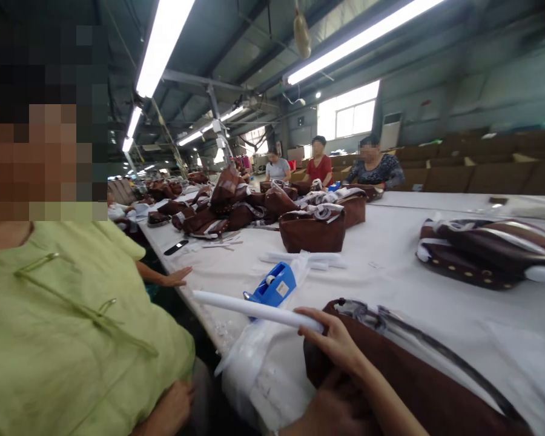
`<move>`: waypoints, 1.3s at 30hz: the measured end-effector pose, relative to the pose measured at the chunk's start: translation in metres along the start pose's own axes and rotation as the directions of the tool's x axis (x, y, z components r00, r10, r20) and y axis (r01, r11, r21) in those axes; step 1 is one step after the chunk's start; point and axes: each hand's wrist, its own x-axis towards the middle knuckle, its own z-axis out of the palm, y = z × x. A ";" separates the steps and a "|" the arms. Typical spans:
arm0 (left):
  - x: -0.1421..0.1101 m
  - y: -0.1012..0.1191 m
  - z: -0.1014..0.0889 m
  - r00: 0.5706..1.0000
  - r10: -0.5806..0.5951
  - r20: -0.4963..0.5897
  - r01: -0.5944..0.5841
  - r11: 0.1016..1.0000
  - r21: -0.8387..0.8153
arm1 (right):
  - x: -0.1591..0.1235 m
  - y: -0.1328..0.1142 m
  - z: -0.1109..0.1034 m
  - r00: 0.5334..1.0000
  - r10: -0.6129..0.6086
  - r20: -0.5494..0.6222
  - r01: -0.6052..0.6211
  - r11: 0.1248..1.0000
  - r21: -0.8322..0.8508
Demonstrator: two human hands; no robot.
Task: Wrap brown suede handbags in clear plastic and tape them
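Note:
My right hand (333,344) is closed around one end of a white rolled paper tube (254,309), which points left over the table edge. The hand rests on a brown leather bag (418,387) with a striped strap, lying at the near edge of the white table (390,266). My left hand (331,409) sits low in shadow against the bag's near side, with its fingers hidden. A blue tape dispenser (275,284) lies just beyond the tube.
A person in a green shirt (68,339) sits close on my left, one hand (176,277) flat on the table edge. Brown bags (312,231) and a bag pile (218,212) fill the table's middle. Another striped bag (490,251) lies at right. Three people sit at the far end.

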 end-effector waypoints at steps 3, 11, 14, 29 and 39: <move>0.061 0.025 0.050 0.992 0.047 -0.117 -0.043 0.998 0.037 | -0.033 -0.034 -0.005 0.996 -0.031 -0.087 0.025 0.997 -0.067; 0.055 0.016 0.053 0.970 0.139 -0.197 -0.124 0.988 0.089 | -0.237 -0.051 -0.059 0.791 0.238 -0.564 -0.273 0.962 0.022; 0.058 0.014 0.046 0.946 0.232 -0.225 -0.183 0.959 0.217 | -0.324 -0.051 -0.050 0.600 0.325 -0.731 -0.444 0.895 0.033; 0.085 -0.019 -0.037 0.867 0.479 0.134 -0.477 0.877 -0.050 | -0.328 -0.006 0.008 0.540 0.320 -0.778 -0.552 0.833 -0.040; 0.081 -0.006 -0.030 0.945 0.320 0.071 -0.315 0.946 -0.071 | -0.305 0.000 0.007 0.434 0.188 -0.881 -0.551 0.829 -0.094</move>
